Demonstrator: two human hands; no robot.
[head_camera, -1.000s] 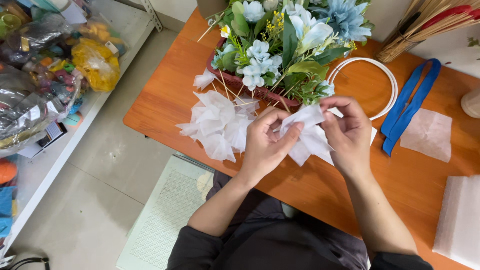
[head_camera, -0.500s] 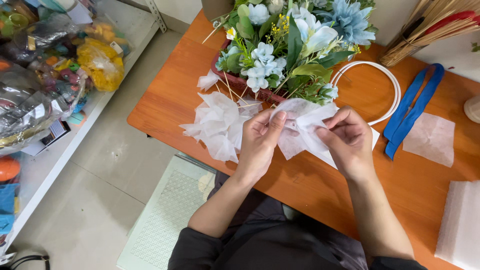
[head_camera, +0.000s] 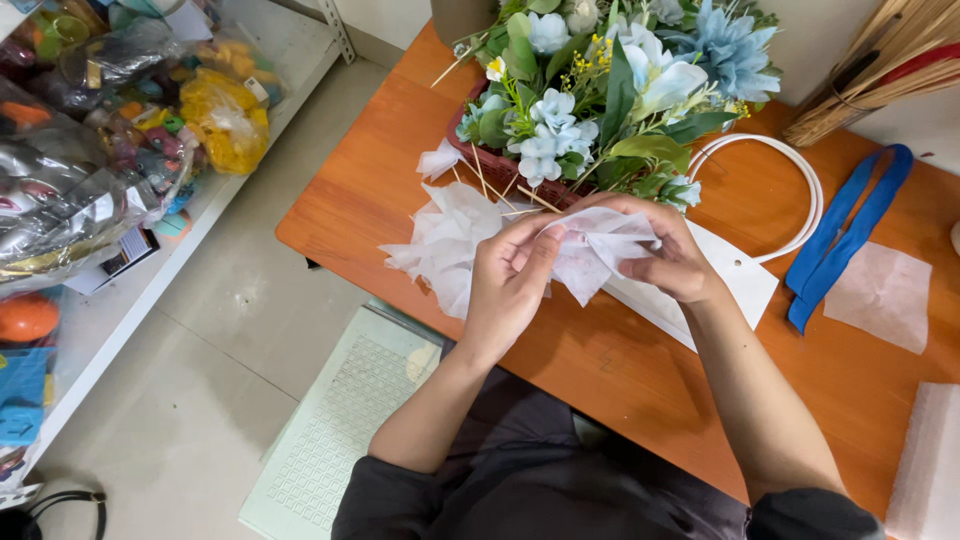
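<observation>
An orange wooden counter (head_camera: 640, 390) fills the right half of the view, with grey floor to its left and a pale green perforated mat (head_camera: 340, 430) lying on that floor beside the seated person's knees. Along the far left edge runs a white shelf (head_camera: 150, 290) crowded with plastic-wrapped toys (head_camera: 90, 150) and a yellow bagged bundle (head_camera: 225, 120). At the back of the counter stands an arrangement of artificial blue and white flowers (head_camera: 610, 90) with green leaves, set in a dark red woven basket (head_camera: 495, 165) from which thin wooden sticks poke out. A white ring handle (head_camera: 800, 190) lies just right of the flowers, and a blue strap (head_camera: 845, 230) lies further right, near a square of thin white paper (head_camera: 880, 295). A flat white card with a punched hole (head_camera: 725, 280) rests under the right wrist. A heap of crumpled white tissue (head_camera: 445, 245) sits at the counter's front left, touching the basket. Above the counter, just in front of the basket, the left hand (head_camera: 510, 285) and right hand (head_camera: 670, 255) are close together, both pinched on a white tissue sheet (head_camera: 600, 250) held between them, its folds gathered at the fingertips.
</observation>
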